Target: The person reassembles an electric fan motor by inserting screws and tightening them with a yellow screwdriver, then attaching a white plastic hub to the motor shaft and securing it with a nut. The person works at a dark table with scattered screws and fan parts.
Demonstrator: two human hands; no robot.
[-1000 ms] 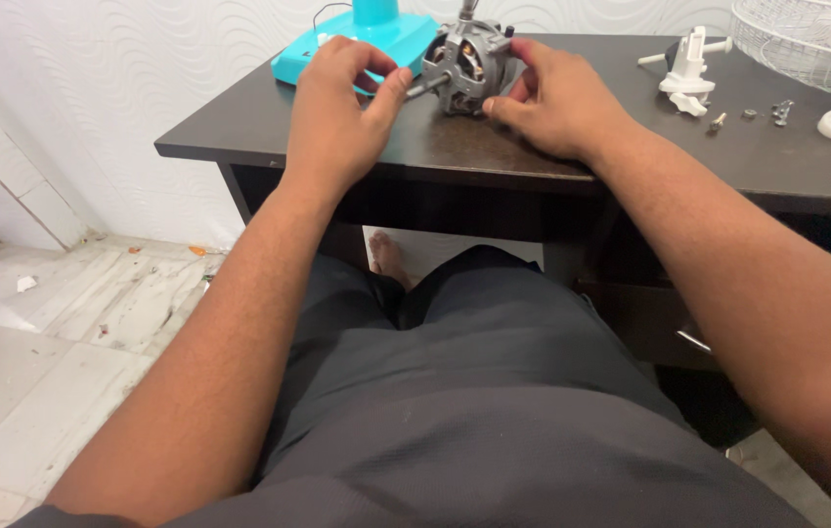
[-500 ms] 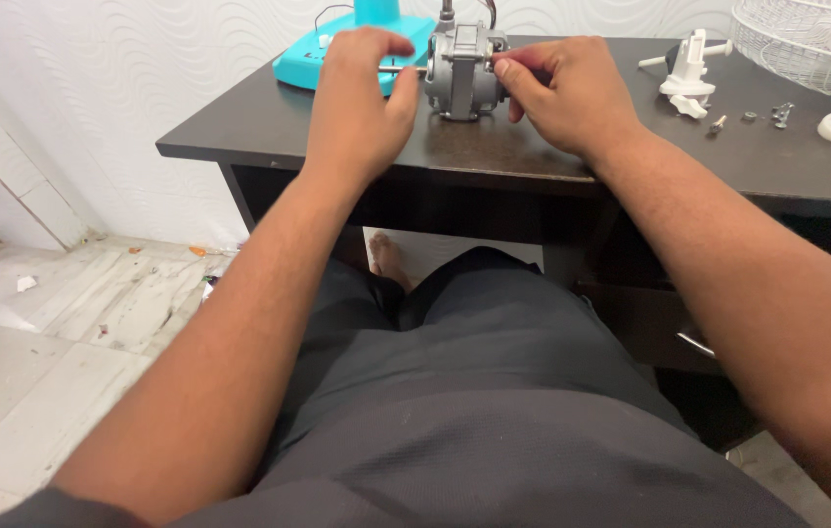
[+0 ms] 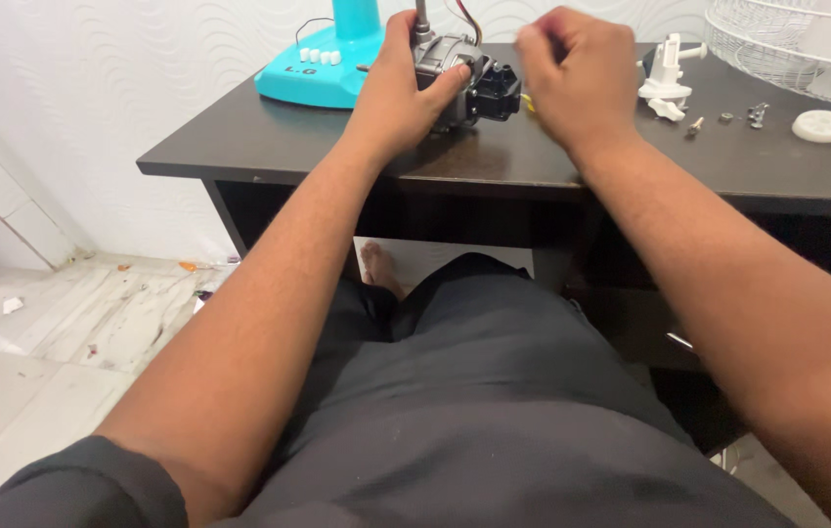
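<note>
Basically, left hand fingers clamped round the small fan motor at the back of the dark table, w/ right hand pinched shut just beside it, on what I can't tell, so prob. best to keep the motor steady and upright.

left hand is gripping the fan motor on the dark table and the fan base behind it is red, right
Not quite: the fan base is turquoise, not red, as the head view shows. The rest holds: the left hand grips the fan motor on the dark table.
</note>
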